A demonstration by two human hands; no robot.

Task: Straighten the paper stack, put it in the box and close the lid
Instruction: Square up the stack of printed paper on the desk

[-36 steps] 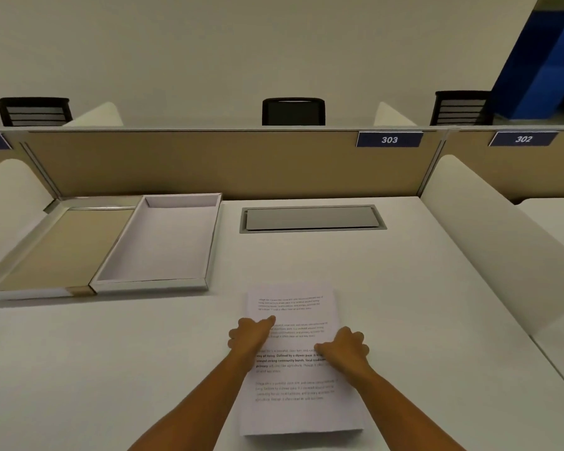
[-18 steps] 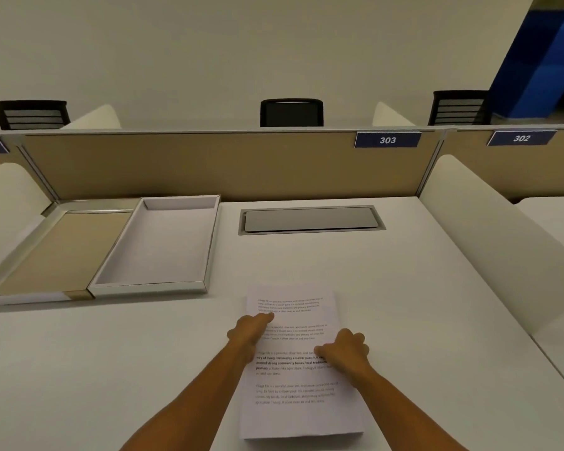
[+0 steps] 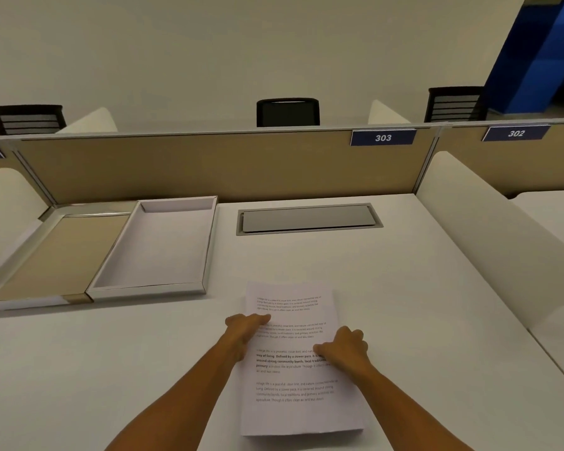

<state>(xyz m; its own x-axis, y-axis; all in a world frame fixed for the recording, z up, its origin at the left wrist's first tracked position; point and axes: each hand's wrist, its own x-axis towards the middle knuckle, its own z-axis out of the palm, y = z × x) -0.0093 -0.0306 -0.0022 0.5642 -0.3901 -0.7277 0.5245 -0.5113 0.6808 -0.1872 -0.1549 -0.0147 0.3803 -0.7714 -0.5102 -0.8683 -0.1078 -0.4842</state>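
Note:
A stack of printed white paper [image 3: 293, 395] lies flat on the white desk in front of me. My left hand [image 3: 246, 328] clasps its left edge, thumb on top of the sheets. My right hand [image 3: 345, 348] clasps the right edge a little nearer to me, fingers curled on the page. To the far left sits the open box [image 3: 205, 252], a shallow white tray with nothing in it. Its hinged lid [image 3: 51, 255] lies folded open flat beside it on the left, tan inner face up.
A grey cable hatch [image 3: 310, 219] is set into the desk behind the paper. A tan partition [image 3: 192, 164] closes the back edge. Curved white dividers [image 3: 489, 229] flank the desk on both sides. Black chairs stand beyond the partition.
The hands and paper have barely moved; the view shifted slightly and both hands keep their hold on the stack's side edges.

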